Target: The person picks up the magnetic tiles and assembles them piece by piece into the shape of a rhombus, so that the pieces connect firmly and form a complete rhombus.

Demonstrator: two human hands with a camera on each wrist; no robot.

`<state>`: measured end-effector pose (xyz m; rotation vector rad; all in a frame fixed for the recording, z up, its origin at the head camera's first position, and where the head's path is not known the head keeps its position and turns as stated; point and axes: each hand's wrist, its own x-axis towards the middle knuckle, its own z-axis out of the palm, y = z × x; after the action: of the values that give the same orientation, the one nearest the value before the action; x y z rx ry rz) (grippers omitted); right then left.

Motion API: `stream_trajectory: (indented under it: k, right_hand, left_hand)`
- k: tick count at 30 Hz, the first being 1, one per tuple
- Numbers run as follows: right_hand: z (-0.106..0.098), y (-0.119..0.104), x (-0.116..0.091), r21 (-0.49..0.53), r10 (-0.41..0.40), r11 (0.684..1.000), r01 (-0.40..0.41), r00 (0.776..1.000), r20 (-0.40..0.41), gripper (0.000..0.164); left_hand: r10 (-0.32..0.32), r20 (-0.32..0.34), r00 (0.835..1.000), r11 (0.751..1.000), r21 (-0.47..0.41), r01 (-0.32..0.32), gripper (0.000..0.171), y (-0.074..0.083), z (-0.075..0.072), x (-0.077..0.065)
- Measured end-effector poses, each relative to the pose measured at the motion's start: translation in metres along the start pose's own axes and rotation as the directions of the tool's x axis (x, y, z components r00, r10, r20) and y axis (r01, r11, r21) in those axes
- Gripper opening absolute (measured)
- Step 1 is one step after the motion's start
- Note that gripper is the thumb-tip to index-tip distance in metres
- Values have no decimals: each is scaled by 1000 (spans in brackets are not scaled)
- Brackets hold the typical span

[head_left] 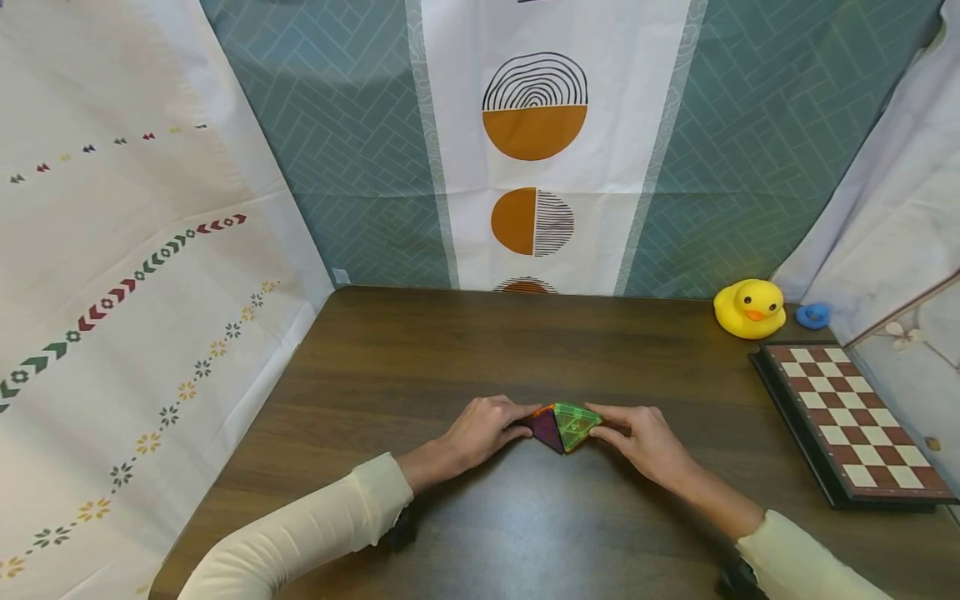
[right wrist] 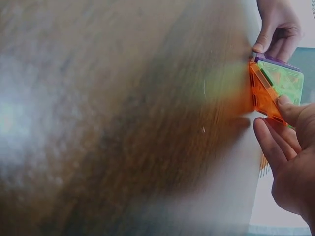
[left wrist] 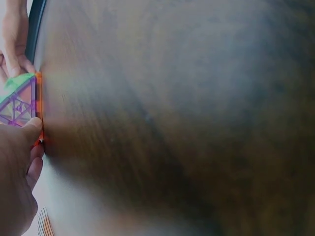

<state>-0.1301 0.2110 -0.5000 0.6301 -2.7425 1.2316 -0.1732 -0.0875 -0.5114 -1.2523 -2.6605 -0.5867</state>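
Note:
Translucent magnetic tiles stand joined in a small peaked shape low over the middle of the table. A purple triangular tile (head_left: 547, 429) forms its left face and a green triangular tile (head_left: 574, 423) its right. Orange tile (right wrist: 264, 94) shows beneath and beside the green one in the right wrist view. My left hand (head_left: 482, 429) pinches the purple tile's outer corner between thumb and fingers. At the opposite corner my right hand (head_left: 651, 442) grips the green tile, thumb on its face. The left wrist view shows the purple tile's lattice pattern.
The brown wooden table (head_left: 360, 358) reaches back to a patterned cloth wall. A yellow rubber duck (head_left: 750, 309) sits at the back right, next to a small blue object (head_left: 813, 316). In front of them lies a checkered chessboard (head_left: 855, 417).

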Motion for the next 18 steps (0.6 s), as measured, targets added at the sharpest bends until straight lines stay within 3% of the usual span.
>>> stream_trajectory:
  k: [18]
  right_hand:
    - [-2, 2, -6, -1, 28, 1000, -28, 999, -32, 38]
  left_hand:
    - [5, -30, 1000, 1000, -14, -5, 41, -3, -1, -3]
